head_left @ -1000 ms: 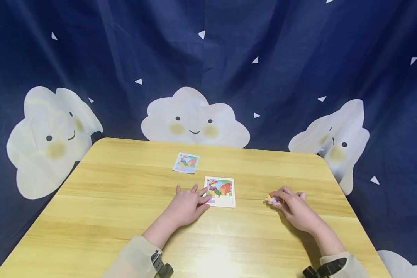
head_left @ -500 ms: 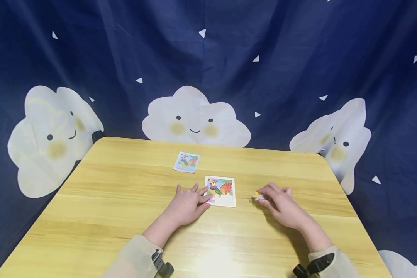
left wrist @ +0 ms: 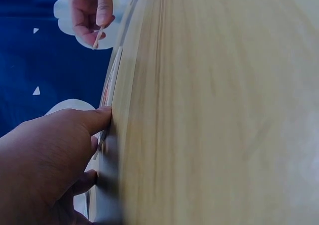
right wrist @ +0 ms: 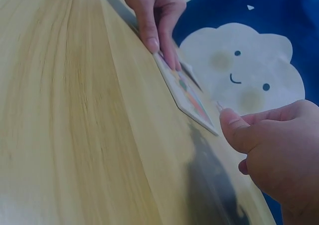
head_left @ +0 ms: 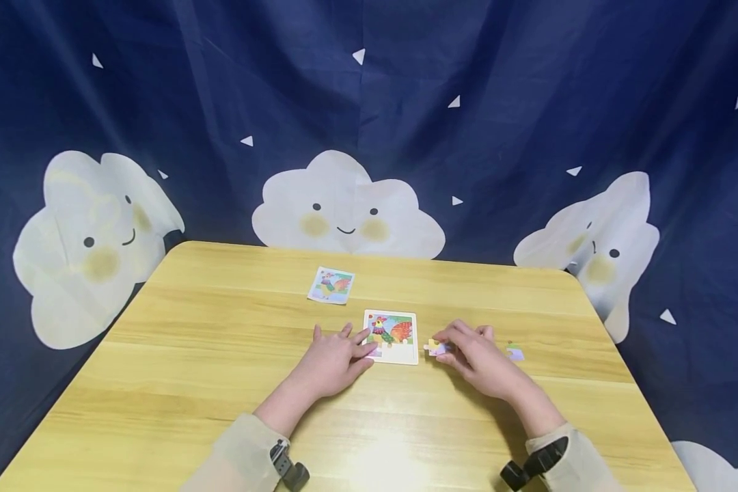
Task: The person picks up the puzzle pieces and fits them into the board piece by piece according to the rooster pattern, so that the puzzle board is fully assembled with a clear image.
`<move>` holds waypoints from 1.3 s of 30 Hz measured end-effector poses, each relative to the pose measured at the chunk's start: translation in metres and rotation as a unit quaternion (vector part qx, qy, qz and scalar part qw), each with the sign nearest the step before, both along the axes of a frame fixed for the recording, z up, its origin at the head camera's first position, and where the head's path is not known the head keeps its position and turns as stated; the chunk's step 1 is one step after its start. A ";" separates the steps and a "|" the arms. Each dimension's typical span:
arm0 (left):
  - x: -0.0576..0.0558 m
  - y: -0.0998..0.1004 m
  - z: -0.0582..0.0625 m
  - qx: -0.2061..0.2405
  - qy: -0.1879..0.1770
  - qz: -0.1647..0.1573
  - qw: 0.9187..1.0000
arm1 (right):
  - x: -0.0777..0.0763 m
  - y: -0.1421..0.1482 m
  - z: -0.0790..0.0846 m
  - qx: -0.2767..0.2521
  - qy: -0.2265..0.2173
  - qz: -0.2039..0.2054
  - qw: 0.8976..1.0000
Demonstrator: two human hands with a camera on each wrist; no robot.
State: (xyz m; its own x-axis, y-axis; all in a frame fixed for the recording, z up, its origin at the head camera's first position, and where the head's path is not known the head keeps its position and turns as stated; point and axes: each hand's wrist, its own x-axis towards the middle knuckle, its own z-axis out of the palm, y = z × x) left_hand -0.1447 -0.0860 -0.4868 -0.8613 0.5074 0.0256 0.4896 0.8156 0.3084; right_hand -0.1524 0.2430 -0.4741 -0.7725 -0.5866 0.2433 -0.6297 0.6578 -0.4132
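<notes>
A square jigsaw puzzle (head_left: 400, 354) in a white frame lies mid-table, showing a rooster, with a blank white area at its lower right. My left hand (head_left: 332, 365) rests at its left edge, fingers spread, the fingertips overlapping the frame and the thumb (left wrist: 102, 119) at the near corner. To the right of the frame, my right hand (head_left: 486, 365) pinches a yellow and purple puzzle piece (head_left: 434, 347) between thumb and fingers, close over the table. The right wrist view shows only a thin bit of that piece (right wrist: 219, 106) beyond the thumb.
Another puzzle piece (head_left: 515, 352), purple and green, lies on the table behind the right hand. A paper picture card (head_left: 331, 285) with the same rooster lies behind the puzzle. The wooden table (head_left: 234, 342) has a far edge along a dark blue cloud-patterned curtain (head_left: 357, 102).
My right hand has moved left with the puzzle piece, coming close to the puzzle's right side. Another piece has come into view behind it. The left hand has stayed in place.
</notes>
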 end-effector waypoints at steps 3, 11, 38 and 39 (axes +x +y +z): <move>-0.001 0.000 0.000 -0.001 0.001 -0.001 1.000 | -0.001 -0.007 -0.001 0.004 -0.002 0.004 1.000; -0.001 0.001 -0.001 -0.004 -0.001 0.001 1.000 | -0.005 -0.027 -0.001 0.012 -0.015 0.012 1.000; 0.000 0.000 0.001 -0.015 -0.004 0.006 1.000 | -0.011 -0.074 -0.016 0.051 0.039 0.009 0.998; 0.000 0.000 0.000 -0.015 -0.004 0.006 1.000 | -0.011 -0.075 -0.017 0.052 0.041 0.009 0.998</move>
State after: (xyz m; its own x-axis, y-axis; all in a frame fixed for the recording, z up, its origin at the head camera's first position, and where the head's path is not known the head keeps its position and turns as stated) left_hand -0.1448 -0.0861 -0.4864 -0.8677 0.4971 0.0029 0.4769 0.8307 0.2872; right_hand -0.1630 0.1680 -0.4908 -0.7412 -0.6261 0.2421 -0.6711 0.6825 -0.2895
